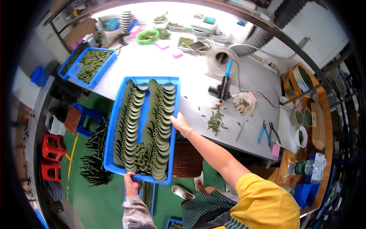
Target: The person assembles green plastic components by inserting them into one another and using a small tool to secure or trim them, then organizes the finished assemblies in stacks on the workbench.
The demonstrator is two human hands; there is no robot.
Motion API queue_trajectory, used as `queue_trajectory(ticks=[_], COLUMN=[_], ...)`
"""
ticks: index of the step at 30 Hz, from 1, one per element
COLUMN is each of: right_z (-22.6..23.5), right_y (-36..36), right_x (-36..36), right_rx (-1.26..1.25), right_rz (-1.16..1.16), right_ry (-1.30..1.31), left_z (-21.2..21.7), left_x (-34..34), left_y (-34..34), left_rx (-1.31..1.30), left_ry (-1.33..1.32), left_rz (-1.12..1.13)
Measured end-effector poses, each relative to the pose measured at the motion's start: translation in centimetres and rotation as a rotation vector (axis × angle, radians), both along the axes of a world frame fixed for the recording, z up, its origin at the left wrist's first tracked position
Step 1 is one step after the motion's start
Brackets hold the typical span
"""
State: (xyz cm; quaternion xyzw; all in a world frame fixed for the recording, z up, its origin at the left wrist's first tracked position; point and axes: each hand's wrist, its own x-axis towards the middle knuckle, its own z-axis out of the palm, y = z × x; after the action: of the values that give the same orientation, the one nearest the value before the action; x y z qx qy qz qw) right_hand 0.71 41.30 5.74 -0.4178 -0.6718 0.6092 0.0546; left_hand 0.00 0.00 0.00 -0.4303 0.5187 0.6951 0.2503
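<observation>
A blue plastic tray point(177, 103) is held up in front of me, partly over the worktable's front edge. Two double rows of overlapping, dark grey-green rounded discs point(131, 126) fill its length. Between the rows at the near end lies a heap of small greenish pieces point(142, 158). My left hand point(131, 184), in a pale sleeve, is closed round the tray's near rim. My right hand point(180, 123), a band at its wrist, grips the right rim; its fingers are partly hidden.
On the worktable point(194, 129) lie a work glove point(244, 103), pliers point(263, 132) and scattered green bits point(216, 121), near a blue-handled tool on a stand point(225, 84). Another filled blue tray point(111, 59) stands at far left. Below are red stools point(53, 147) and a brown seat point(187, 160).
</observation>
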Motion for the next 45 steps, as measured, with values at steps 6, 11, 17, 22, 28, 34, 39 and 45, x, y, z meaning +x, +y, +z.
queue_trajectory(ticks=[6, 11, 17, 22, 28, 34, 39, 45], right_z=[1.1, 4.2, -2.9, -3.3, -1.7, -2.7, -3.9, -4.2], right_y=[1.3, -0.1, 14.5, 15.0, 15.5, 15.5, 16.6, 18.0], right_x=[2.4, 15.4, 34.7, 30.6, 30.8, 31.7, 31.0, 29.5], right_rx=[0.508, 0.586, 0.954, 0.801, 0.796, 0.837, 1.015, 0.970], right_rz=[-0.061, -0.211, -0.780, -0.669, -0.510, -0.567, -0.726, -0.394], right_ry=[0.280, 0.109, -0.685, -0.829, -1.056, -0.996, -0.575, -0.287], left_z=[0.4, -0.7, -1.9, -1.8, -1.9, -2.1, -2.5, -2.1], left_x=[-8.4, -15.2, -22.7, -29.8, -31.7, -32.6, -33.6, -33.3], left_y=[8.7, 10.4, 17.2, 16.3, 18.2, 17.6, 17.7, 17.9], left_rx=[0.000, 0.032, 0.081, 0.046, 0.018, 0.068, 0.032, 0.065], left_ry=[-0.028, 0.000, -0.011, 0.017, 0.009, 0.015, -0.008, -0.020], left_rz=[-0.153, -0.229, -0.386, -0.368, -0.415, -0.426, -0.461, -0.444])
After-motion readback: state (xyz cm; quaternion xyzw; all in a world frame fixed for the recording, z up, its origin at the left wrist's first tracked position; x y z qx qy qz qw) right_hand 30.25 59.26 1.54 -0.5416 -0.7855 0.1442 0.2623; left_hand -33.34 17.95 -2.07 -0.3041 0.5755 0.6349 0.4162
